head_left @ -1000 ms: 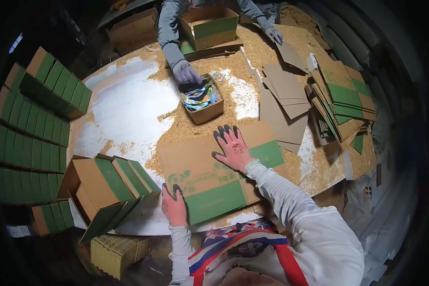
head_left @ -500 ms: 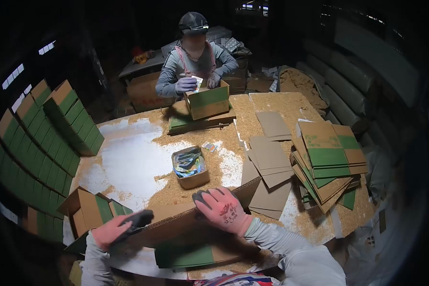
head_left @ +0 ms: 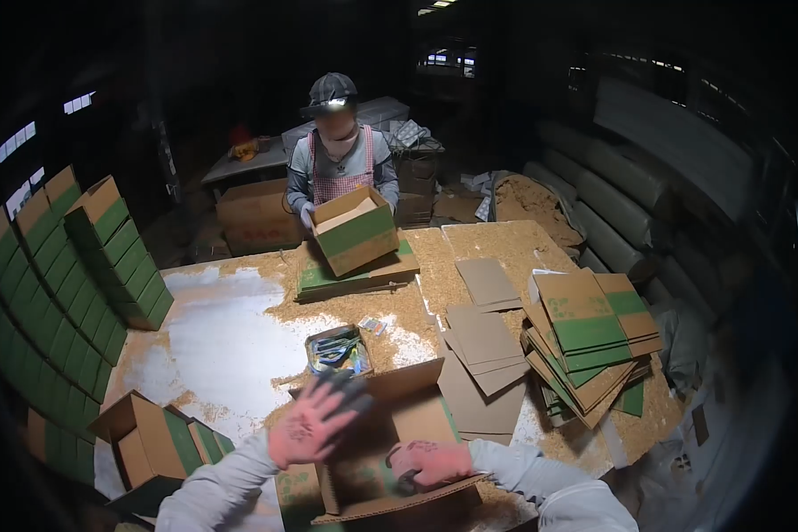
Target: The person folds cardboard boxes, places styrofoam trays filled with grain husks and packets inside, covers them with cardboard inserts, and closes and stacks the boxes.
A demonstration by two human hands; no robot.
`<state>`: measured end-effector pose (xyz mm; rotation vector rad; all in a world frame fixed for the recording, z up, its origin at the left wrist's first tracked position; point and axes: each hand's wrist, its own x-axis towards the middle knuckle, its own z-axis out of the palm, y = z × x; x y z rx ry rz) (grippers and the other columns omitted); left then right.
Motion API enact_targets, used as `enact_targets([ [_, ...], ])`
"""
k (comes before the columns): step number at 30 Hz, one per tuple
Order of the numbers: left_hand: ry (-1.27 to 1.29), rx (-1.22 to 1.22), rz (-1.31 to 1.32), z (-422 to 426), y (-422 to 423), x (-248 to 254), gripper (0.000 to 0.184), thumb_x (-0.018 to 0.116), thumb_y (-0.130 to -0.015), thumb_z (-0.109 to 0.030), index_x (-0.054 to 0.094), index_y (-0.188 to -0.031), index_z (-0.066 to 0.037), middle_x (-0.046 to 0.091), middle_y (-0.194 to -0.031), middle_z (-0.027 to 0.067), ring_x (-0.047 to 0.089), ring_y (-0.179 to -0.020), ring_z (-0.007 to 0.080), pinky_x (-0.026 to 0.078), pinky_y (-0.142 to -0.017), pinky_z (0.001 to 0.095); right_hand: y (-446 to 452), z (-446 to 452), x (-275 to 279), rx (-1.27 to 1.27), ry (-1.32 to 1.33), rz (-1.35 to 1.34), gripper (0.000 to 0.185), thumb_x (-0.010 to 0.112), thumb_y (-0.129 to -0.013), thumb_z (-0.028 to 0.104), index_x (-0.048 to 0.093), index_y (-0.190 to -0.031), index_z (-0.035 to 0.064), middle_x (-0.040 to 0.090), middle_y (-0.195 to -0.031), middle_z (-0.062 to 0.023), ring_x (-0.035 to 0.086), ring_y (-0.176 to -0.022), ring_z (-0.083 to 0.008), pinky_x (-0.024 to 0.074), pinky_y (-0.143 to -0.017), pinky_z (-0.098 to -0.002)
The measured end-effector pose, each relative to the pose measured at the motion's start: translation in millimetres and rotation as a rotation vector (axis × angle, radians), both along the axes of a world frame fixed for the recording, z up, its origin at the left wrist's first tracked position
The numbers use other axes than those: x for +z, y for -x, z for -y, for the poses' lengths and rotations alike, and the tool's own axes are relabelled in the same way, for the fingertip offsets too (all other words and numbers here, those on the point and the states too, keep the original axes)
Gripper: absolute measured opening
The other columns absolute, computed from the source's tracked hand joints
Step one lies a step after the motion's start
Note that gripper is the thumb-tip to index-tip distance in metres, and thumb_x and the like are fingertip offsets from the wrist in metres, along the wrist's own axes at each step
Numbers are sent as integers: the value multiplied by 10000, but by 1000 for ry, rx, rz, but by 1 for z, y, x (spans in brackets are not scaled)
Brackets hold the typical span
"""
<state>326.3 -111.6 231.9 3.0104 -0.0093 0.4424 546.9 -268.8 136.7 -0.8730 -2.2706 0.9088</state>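
Observation:
An open cardboard box (head_left: 390, 493) with a green inside area lies in front of me, tilted. My left hand (head_left: 315, 424), in a pink glove with dark fingertips, is over its left side with fingers spread and nothing in them. Inside the box near its right front is my right hand (head_left: 433, 463), gloved alike, fingers curled; what they hold, if anything, is hidden. Just beyond the box stands a small carton (head_left: 363, 341) of colourful packets. One card (head_left: 373, 325) lies behind it.
Across the table a person (head_left: 339, 168) holds a green and brown box (head_left: 357, 239) above flat cartons. Box stacks (head_left: 120, 253) rise at left, near an open box (head_left: 142, 439). Brown sheets (head_left: 485, 341) and flattened cartons (head_left: 585, 319) lie at right.
The box before me has turned so its inside shows. My left hand has let go and moved right; my right hand has moved down into it. The other person's box has tilted.

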Motion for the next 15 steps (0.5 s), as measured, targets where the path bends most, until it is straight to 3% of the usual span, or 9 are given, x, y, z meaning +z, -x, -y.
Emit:
enact_targets([
  [1, 90, -168, -80, 7, -26, -36, 614, 555, -771, -200, 369, -1335, -45, 301, -1411, 212, 288, -1310, 377, 220, -1075, 513, 5, 6, -43, -60, 237, 53, 163, 526, -750, 74, 573, -895, 18, 590, -885, -115, 537, -929, -300, 369, -944, -401],
  [3, 96, -335, -133, 9, -57, -102, 521, 481, -831, -150, 367, -1323, -22, 289, -1413, 223, 324, -1289, 367, 282, -1066, 424, -12, 15, -28, -219, 555, -143, 281, 515, -833, 122, 577, -1079, 0, 597, -1081, -142, 517, -1082, -289, 346, -984, -384],
  [4, 265, -337, -255, 4, -58, -126, 526, 446, -882, -184, 298, -1364, -35, 281, -1413, 230, 271, -1304, 409, 246, -1090, 423, -29, 30, 11, -319, 635, -411, 339, 508, -872, 158, 555, -1167, -3, 571, -1192, -149, 491, -1161, -271, 328, -1011, -380],
  [5, 257, -306, -304, 5, -57, -134, 537, 441, -895, -202, 273, -1381, -49, 277, -1413, 237, 265, -1309, 405, 240, -1093, 420, -55, 44, 26, -228, 747, -650, 457, 563, -871, 267, 518, -1218, -27, 508, -1280, -165, 416, -1246, -271, 254, -1065, -382],
  [9, 381, -221, -406, 6, -62, -116, 569, 427, -927, -263, 200, -1427, -113, 258, -1419, 239, 265, -1314, 393, 234, -1095, 401, -29, 48, 71, -572, 495, -377, 955, 751, -665, 415, 270, -1369, -15, 305, -1418, -164, 232, -1341, -280, 165, -1101, -379],
  [10, 410, -235, -296, 6, -63, -106, 560, 412, -925, -318, 240, -1411, -99, 292, -1429, 185, 366, -1261, 364, 291, -1066, 364, -22, 42, 54, -756, 364, -230, 1018, 779, -637, 414, 238, -1385, -16, 290, -1423, -175, 223, -1345, -290, 164, -1103, -379],
  [11, 593, -176, -417, 2, -62, -90, 558, 429, -921, -306, 255, -1405, -89, 348, -1390, 193, 399, -1237, 354, 314, -1047, 358, -15, 35, 38, -945, 259, -75, 1082, 807, -610, 414, 207, -1400, -18, 276, -1429, -186, 215, -1349, -300, 162, -1105, -378],
  [12, 772, -110, -534, -2, -62, -38, 555, 446, -918, -295, 270, -1398, -80, 404, -1352, 201, 432, -1212, 344, 338, -1028, 353, -21, 20, 5, -1211, 66, 197, 1074, 815, -606, 376, 206, -1394, -24, 298, -1406, -208, 244, -1332, -318, 181, -1100, -378],
  [15, 985, 190, 104, -19, -30, 0, 604, 527, -869, -149, 256, -1406, -96, 451, -1295, 219, 496, -1140, 319, 401, -960, 332, -17, 15, -6, -1175, 158, -42, 1046, 812, -606, 320, 209, -1383, -33, 319, -1375, -234, 275, -1307, -347, 226, -1083, -384],
])
